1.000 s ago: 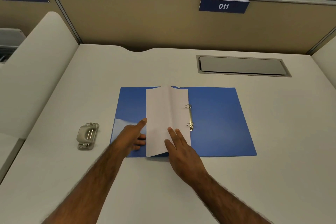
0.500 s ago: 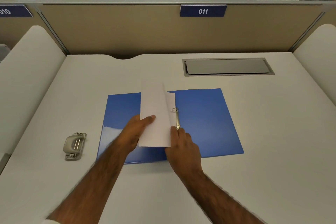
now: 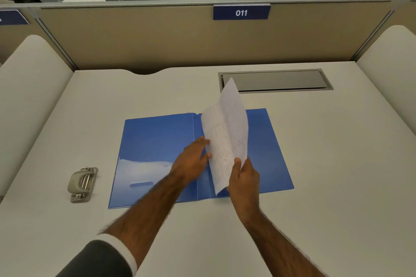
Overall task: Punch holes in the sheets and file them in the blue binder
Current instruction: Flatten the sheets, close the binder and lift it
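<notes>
Now, far left on the desk (image 3: 337, 164), the grey hole punch (image 3: 82, 183) sits alone, well clear of the blue binder (image 3: 157, 137), which lies flat and open. Next, the left hand (image 3: 192, 161) reaches over the binder's middle, fingertips at the sheets' near edge; whether they pinch it, I cannot tell. The sheets (image 3: 225, 139) stand lifted and curling above the binder's fold. The right hand (image 3: 244, 177) pinches their lower corner, thumb on top. Behind, a metal hatch (image 3: 274, 80) is set into the desk.
</notes>
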